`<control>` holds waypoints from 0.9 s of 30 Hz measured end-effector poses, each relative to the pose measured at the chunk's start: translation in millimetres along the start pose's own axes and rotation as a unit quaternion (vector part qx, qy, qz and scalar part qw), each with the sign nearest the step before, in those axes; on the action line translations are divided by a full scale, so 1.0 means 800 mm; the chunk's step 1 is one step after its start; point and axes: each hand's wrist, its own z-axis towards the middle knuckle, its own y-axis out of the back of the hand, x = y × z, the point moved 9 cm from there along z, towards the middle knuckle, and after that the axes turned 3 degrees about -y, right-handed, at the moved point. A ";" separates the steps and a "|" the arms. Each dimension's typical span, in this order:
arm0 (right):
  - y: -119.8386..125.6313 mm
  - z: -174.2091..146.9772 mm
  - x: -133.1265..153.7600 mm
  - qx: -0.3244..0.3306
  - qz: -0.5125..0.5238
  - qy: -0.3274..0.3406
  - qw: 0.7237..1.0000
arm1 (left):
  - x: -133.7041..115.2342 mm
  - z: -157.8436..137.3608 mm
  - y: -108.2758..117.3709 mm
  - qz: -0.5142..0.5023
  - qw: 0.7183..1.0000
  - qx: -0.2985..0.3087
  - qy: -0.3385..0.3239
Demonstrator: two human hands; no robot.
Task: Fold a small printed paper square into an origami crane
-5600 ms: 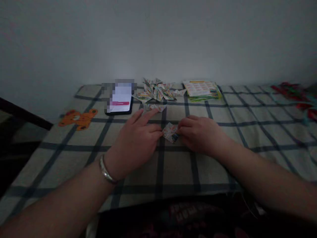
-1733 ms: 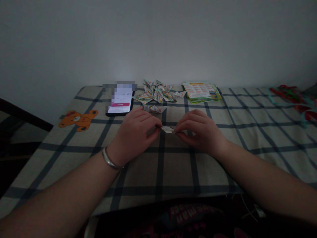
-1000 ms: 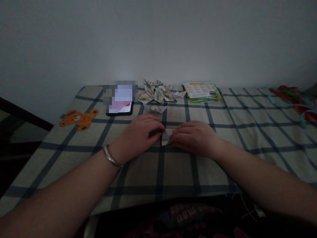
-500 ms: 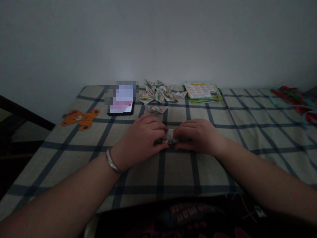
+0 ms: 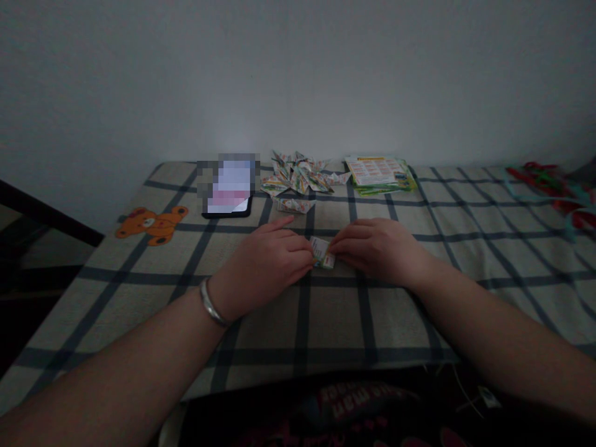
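The left hand (image 5: 267,264) and right hand (image 5: 379,251) meet near the centre of the frame in the head view, fingers drawn in narrow, with a small folded paper (image 5: 322,251) between them. The left hand has its fingertips on the paper's left edge, while one finger stretches away toward the upper part of the frame; the right hand pinches the paper's right edge. The paper shows white print, with green and other colours along its lower side. It lies in the gap between the two hands, touching both, over the checked cloth (image 5: 261,341) that covers the surface. A silver bracelet (image 5: 212,304) circles the left wrist.

Just above the left hand in the frame is a single folded piece (image 5: 294,205), apart from the fingers. Beyond it, at upper centre, sits a pile of folded pieces (image 5: 302,177), with a phone (image 5: 239,205) to its left and a stack of printed sheets (image 5: 379,174) to its right. An orange bear figure (image 5: 151,225) lies left of centre, and blurred red and green material (image 5: 542,177) at the right edge.
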 end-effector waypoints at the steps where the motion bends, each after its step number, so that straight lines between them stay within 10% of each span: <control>1: 0.000 0.000 0.000 0.002 -0.006 -0.005 1.000 | 0.000 0.001 0.001 0.000 1.000 -0.004 0.000; 11: -0.002 0.003 0.002 0.001 -0.049 -0.028 0.998 | 0.026 -0.001 -0.007 -0.109 0.987 0.005 0.114; 27: -0.001 0.004 -0.003 0.026 0.017 -0.061 0.998 | 0.016 0.000 0.000 -0.033 0.996 -0.015 0.079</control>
